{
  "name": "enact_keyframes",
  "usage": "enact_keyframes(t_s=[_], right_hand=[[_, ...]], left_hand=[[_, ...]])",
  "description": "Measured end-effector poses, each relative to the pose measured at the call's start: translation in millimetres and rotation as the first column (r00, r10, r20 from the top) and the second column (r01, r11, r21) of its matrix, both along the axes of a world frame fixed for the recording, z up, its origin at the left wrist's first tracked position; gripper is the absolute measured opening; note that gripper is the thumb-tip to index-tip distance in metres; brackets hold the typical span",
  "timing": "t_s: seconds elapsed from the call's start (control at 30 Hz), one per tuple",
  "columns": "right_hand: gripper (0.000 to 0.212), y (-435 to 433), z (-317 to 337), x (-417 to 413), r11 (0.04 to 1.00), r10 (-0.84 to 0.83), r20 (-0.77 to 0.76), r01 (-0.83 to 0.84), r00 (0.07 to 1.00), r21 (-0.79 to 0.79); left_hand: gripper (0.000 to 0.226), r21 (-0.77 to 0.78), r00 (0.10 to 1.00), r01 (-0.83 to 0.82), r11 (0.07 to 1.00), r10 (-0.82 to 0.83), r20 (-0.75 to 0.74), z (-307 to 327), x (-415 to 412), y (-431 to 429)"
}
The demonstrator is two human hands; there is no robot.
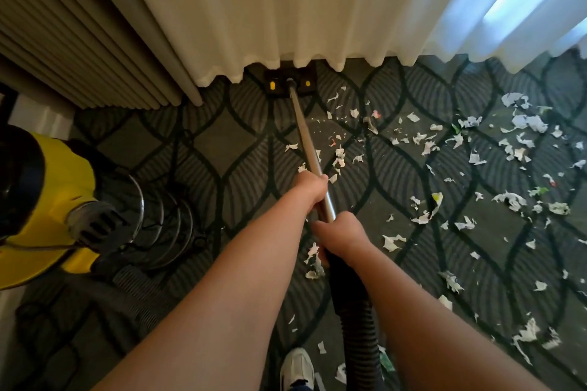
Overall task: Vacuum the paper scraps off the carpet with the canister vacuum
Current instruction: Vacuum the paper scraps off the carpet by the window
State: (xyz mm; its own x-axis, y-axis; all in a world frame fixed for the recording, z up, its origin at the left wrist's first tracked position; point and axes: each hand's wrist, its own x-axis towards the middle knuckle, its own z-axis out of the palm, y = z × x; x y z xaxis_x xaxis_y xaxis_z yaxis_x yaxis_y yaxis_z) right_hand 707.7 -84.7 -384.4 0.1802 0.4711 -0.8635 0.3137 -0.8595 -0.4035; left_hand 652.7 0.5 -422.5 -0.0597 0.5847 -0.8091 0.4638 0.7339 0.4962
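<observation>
Both hands wrap the metal wand [309, 152]: left hand [313, 186] higher up, right hand [341, 233] by the hose [355, 311]. Floor nozzle [289, 84] sits under the curtain hem [286, 60], paper scraps [514, 149] everywhere on the carpet [222, 143].

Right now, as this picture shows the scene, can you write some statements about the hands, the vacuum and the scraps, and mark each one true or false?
1. The left hand and the right hand both grip the wand. True.
2. The floor head sits among the paper scraps. False: it is at the curtain hem, left of most scraps.
3. The yellow canister stands on the person's left. True.
4. The carpet is free of scraps. False: many lie on it, mostly right of the wand.
5. The right hand is nearer the floor head. False: the left hand is.
</observation>
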Motion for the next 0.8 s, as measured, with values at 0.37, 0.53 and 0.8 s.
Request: enact_keyframes(t_s=[0.37, 0.53, 0.8], right_hand=[[0.029, -19.9, 25.4, -10.6, 0.999, 0.001, -0.014, -0.001, 1.000, -0.035], [0.026, -37.9, 40.1, -8.9, 0.999, 0.016, -0.012, -0.017, 1.000, -0.035], [0.015, -80.6, 58.0, 0.7, 0.997, 0.064, -0.009, -0.065, 0.998, -0.031]], left_hand=[[0.041, -0.014, 1.000, 0.017, 1.000, -0.017, -0.013, 24.6, -8.6, -21.7], [0.043, -0.034, 0.999, 0.026, 0.999, -0.027, -0.019, 40.9, -9.3, -41.1], [0.044, -0.060, 1.000, 0.003, 0.998, -0.003, -0.005, 58.6, -0.8, -87.1]])
